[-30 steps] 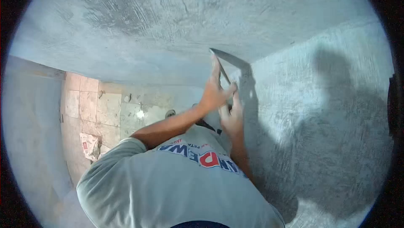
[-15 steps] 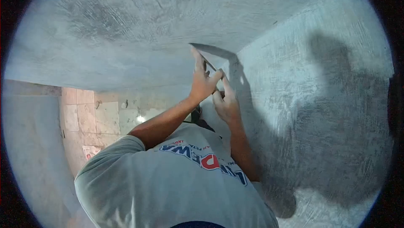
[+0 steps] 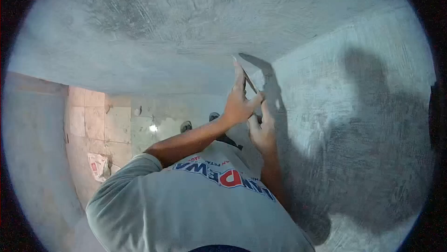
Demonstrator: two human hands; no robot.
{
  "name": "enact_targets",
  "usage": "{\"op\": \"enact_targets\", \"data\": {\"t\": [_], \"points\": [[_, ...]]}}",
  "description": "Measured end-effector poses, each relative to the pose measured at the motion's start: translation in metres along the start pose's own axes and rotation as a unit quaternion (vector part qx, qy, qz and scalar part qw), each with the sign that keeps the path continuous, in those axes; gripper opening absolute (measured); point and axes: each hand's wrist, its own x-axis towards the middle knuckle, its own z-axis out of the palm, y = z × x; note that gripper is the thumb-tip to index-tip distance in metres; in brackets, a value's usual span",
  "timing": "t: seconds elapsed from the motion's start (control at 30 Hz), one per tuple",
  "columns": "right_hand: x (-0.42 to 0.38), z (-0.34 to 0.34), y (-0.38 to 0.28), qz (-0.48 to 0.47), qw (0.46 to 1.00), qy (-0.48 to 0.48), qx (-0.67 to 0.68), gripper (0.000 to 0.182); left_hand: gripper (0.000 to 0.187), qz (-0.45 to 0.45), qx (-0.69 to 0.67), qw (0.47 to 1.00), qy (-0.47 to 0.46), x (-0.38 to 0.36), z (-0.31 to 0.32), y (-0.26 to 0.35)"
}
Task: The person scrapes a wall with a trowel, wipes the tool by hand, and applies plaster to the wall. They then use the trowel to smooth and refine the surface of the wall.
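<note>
Both my hands are on a thin, flat scraper-like blade (image 3: 250, 81), seen nearly edge-on near the corner of two walls. My left hand (image 3: 240, 105) has its fingers stretched along the blade toward the wall (image 3: 200, 52), its thumb at the lower end. Just below and to the right, my right hand (image 3: 263, 135) is closed at that lower end, fingers partly hidden. The blade's far tip comes close to the wall surface, and its dark shadow falls beside it. Grey, streaky coating covers the walls.
The second wall (image 3: 344, 126) stands close on my right, carrying my shadow. Below left is a tiled floor (image 3: 118, 124) with a printed bag (image 3: 98, 167) and a small pale object (image 3: 138, 111). My shoes (image 3: 186, 126) show beneath my arms. Another wall (image 3: 37, 154) rises at far left.
My hands and the blade now appear lower and further right in view, still together near the corner. The view has shifted too, showing my shoes and more of the bag.
</note>
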Motion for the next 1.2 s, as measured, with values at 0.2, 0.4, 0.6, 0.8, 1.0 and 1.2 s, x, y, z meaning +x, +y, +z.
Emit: {"op": "enact_targets", "data": {"t": [0.2,0.4,0.6,0.8,1.0,1.2], "points": [[0.032,0.021,-0.007,0.029,0.991,-0.039,-0.125,0.061,0.109,0.003,-0.021,0.999,0.028,0.017,-0.01,-0.025],[0.018,0.017,0.004,-0.016,0.997,0.013,-0.078,0.064,0.11,-0.007,-0.011,1.0,0.002,0.014,-0.003,-0.004],[-0.005,0.005,0.025,0.001,0.995,0.036,-0.093,0.061,0.11,0.015,0.015,1.0,-0.006,-0.002,0.014,-0.006],[0.042,0.038,0.008,-0.03,0.993,-0.039,-0.112,0.061,0.101,0.036,-0.113,0.987,0.108,0.033,-0.023,-0.022],[-0.004,0.02,0.002,-0.014,0.999,0.033,-0.019,0.063,0.098,-0.012,-0.013,1.0,0.004,0.002,-0.014,0.003],[0.031,0.04,0.005,0.019,0.992,-0.033,-0.118,0.068,0.105,-0.009,-0.057,0.998,0.029,0.019,-0.029,-0.023]]}}
